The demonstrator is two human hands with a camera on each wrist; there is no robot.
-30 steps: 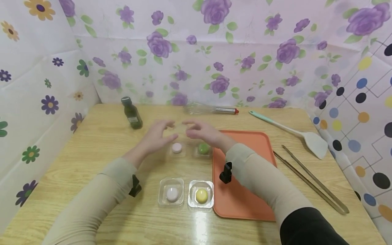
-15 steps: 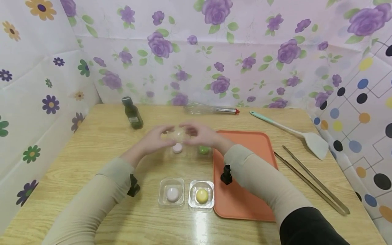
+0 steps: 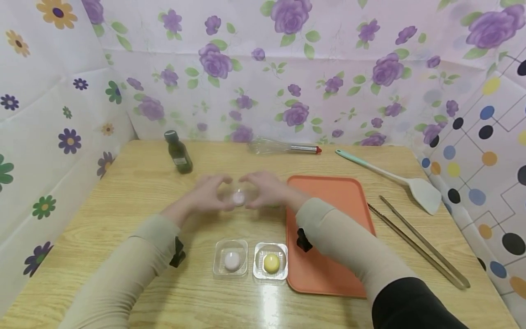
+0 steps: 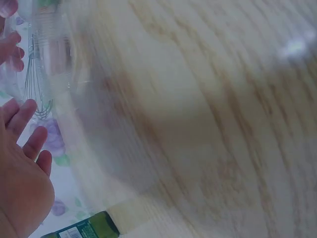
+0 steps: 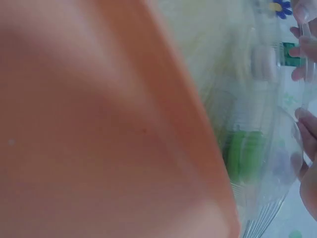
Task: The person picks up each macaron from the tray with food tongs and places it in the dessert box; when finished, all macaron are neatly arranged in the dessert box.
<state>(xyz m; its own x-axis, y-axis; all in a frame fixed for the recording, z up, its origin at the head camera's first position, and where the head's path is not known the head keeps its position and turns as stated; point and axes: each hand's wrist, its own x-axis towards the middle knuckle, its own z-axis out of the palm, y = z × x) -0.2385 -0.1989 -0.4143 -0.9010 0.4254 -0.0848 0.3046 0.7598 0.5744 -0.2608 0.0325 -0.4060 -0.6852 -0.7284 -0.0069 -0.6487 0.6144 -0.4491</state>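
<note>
In the head view my left hand (image 3: 205, 194) and right hand (image 3: 269, 189), both motion-blurred, face each other over a pale pink macaron (image 3: 238, 198) in a clear plastic box. Between their fingertips they hold a clear plastic lid (image 5: 310, 79), seen at the edge of the right wrist view, close over that box. A green macaron (image 5: 245, 156) sits under a clear domed lid (image 5: 290, 144); the right hand mostly hides it in the head view. Nearer the front, a pale lilac macaron (image 3: 232, 261) and a yellow macaron (image 3: 271, 263) lie in clear boxes.
An orange tray (image 3: 328, 269) lies right of the boxes. Beyond it are metal tongs (image 3: 419, 242) and a white spatula (image 3: 423, 194). A whisk (image 3: 283, 146) lies along the back, and a dark green bottle (image 3: 178, 153) stands back left.
Both hands came together and now hold the clear lid between them. They have lowered toward the front, over the pink macaron's box. The front boxes have not moved.
</note>
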